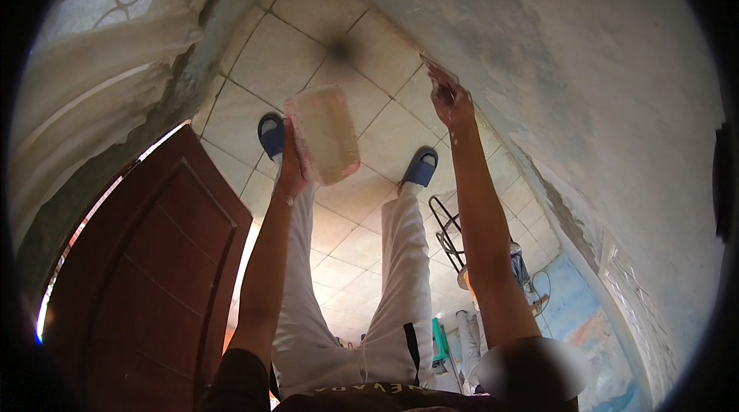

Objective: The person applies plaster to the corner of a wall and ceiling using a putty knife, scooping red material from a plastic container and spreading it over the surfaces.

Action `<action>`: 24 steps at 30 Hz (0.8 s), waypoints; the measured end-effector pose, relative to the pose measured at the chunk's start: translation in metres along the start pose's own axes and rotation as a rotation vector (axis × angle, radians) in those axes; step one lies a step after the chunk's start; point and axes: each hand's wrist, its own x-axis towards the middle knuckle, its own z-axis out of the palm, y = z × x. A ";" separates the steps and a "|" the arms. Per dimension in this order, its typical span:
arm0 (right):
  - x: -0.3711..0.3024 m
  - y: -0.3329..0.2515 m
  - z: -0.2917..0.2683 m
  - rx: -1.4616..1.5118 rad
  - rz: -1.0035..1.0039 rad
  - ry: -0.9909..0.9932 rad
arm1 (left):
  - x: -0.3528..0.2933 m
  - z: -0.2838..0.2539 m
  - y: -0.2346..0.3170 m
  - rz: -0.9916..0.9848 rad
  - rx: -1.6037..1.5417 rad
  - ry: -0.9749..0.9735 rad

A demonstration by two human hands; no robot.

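Observation:
My left hand (292, 165) grips the left side of a rectangular tub (349, 171) with pinkish, smeared edges and a smooth beige-grey paste-like surface. It is held out over the floor in front of my legs. Farther forward, my right hand (453, 100) is closed round a thin, flat, pale-smeared scraper (439, 68), whose exact shape is partly hidden by the fingers. The scraper is close to the foot of the right-hand wall (585, 88); whether it touches the wall I cannot tell. Pale smears mark my right wrist.
Pale tiles (277, 54) cover the floor, where my feet stand in blue slides (420, 167). At left are a brown panelled door (154, 258) and a pale curtain (100, 73). A black metal-framed stand (446, 235) is beside my right forearm. Patchy blue paint (589, 296) shows behind.

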 end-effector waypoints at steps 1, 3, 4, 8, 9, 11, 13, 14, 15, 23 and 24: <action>0.026 -0.001 -0.006 0.650 0.294 0.155 | 0.004 0.005 -0.002 -0.005 -0.018 -0.040; 0.047 -0.029 -0.012 1.438 0.527 0.274 | -0.006 0.017 0.003 0.064 0.069 0.055; 0.053 -0.061 -0.024 1.564 0.459 0.251 | -0.015 0.028 0.007 0.119 0.178 0.184; -0.015 -0.184 -0.045 1.264 0.342 0.283 | -0.023 0.031 0.009 0.117 0.132 0.217; -0.041 -0.202 -0.046 1.352 0.178 0.185 | -0.021 0.029 0.006 0.109 0.113 0.205; -0.061 -0.201 -0.055 1.427 0.002 0.091 | -0.018 0.029 0.001 0.094 0.086 0.187; -0.077 -0.150 -0.059 1.598 -0.037 0.283 | -0.019 0.027 -0.003 0.092 0.074 0.181; -0.072 -0.125 -0.048 1.280 0.086 0.556 | -0.018 0.027 -0.003 0.089 0.073 0.176; -0.066 -0.081 -0.049 1.228 0.116 0.401 | -0.014 0.031 -0.004 0.083 0.073 0.157; 0.018 0.002 -0.047 1.273 0.385 0.468 | 0.003 0.027 -0.022 0.006 0.061 0.051; 0.026 -0.032 -0.054 1.386 0.458 0.501 | -0.009 0.023 -0.015 0.021 0.075 0.065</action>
